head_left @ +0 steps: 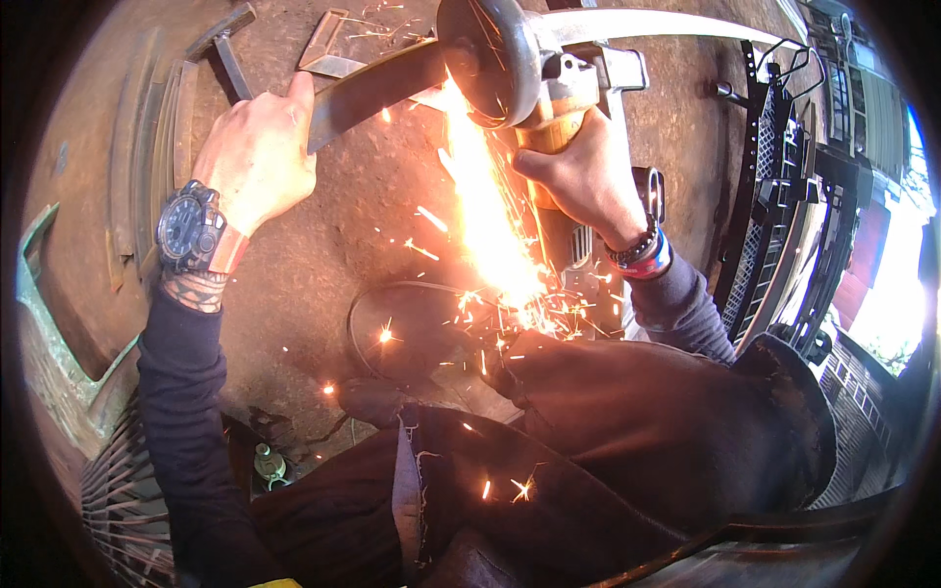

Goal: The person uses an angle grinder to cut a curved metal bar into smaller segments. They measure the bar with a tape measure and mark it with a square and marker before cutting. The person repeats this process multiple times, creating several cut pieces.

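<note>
My right hand [588,176] is wrapped round the body of an angle grinder [559,113], whose round dark guard [515,59] faces left. My left hand [257,147] grips the near end of a flat steel bar [377,93], its index finger stretched along it. The bar's far end meets the grinder's disc, though the contact itself is partly hidden by glare and guard. A thick bright stream of sparks [485,216] pours from there down toward my lap and scatters over the dark apron [627,421].
Loose steel pieces [230,67] and an angled metal frame [321,44] lie at the upper left. Black metal racks [769,176] stand along the right. A cable [355,314] curves over the brown ground. A small greenish fitting [270,464] sits at the lower left.
</note>
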The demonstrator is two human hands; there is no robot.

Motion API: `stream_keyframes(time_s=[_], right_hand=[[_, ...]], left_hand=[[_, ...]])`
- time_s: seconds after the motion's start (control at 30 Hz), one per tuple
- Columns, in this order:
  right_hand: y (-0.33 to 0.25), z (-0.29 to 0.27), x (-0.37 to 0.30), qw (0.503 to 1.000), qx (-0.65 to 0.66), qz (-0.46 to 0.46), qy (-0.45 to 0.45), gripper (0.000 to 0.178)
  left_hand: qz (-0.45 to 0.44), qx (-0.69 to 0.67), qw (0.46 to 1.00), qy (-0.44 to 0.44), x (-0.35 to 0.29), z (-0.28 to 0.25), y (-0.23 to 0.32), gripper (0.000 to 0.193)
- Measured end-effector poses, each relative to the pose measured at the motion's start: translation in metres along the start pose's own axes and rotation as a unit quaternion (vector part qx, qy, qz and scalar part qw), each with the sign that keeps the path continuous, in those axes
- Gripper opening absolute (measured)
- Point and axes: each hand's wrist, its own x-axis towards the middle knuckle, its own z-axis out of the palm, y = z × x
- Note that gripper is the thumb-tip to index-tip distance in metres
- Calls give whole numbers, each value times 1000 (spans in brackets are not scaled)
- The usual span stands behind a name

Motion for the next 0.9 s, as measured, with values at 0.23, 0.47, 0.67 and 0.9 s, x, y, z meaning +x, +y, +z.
stream_keyframes(time_s=[0.23,0.47,0.67,0.9], right_hand=[[-1,-1,-5,997,-61,43,-15,35],[0,2,-7,1000,-5,24,-12,39],[4,0,2,999,3,38,-16,51],[-7,-2,-4,997,-30,62,-31,50]], left_hand=[[13,-15,1000,-3,2,4,-8,42],[0,-40,999,-2,0,13,-12,54],[5,-12,1000,-7,1,2,-3,48],[12,-14,1000,2,-1,4,-5,47]])
